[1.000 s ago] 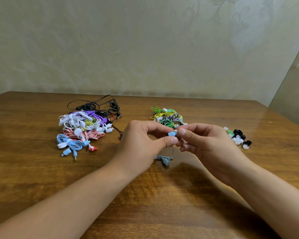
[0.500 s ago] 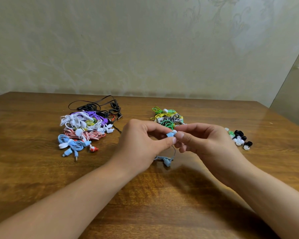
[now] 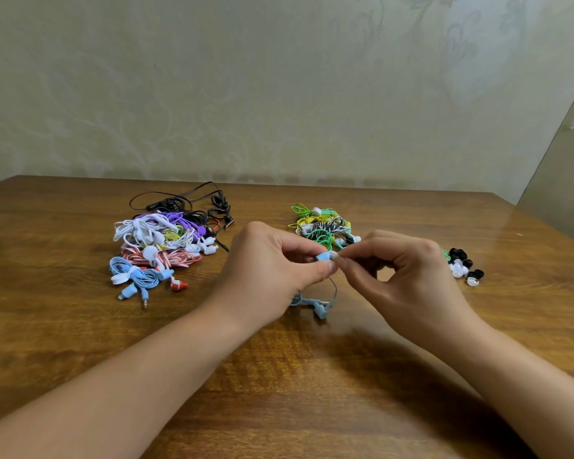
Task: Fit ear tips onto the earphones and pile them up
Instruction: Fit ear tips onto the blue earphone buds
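Note:
My left hand [image 3: 272, 270] pinches a light blue earbud [image 3: 323, 257] between thumb and fingers above the table's middle. My right hand [image 3: 401, 276] meets it from the right, its fingertips pinching a small white ear tip [image 3: 334, 255] at the bud's end. The same earphone's thin cable and second blue earbud [image 3: 320, 309] hang down onto the wood below my hands. A big pile of bundled earphones [image 3: 159, 246] lies at the left. A smaller pile of green, yellow and striped earphones [image 3: 322, 226] sits behind my hands. Loose black and white ear tips [image 3: 463, 266] lie at the right.
Everything rests on a brown wooden table [image 3: 279, 376] that reaches back to a pale patterned wall. A black earphone cable [image 3: 179, 200] loops out behind the left pile. My forearms cross the table's near half.
My right hand's fingers have spread slightly and shifted a little to the right, keeping their pinch at the blue earbud's end. My left hand holds almost the same place.

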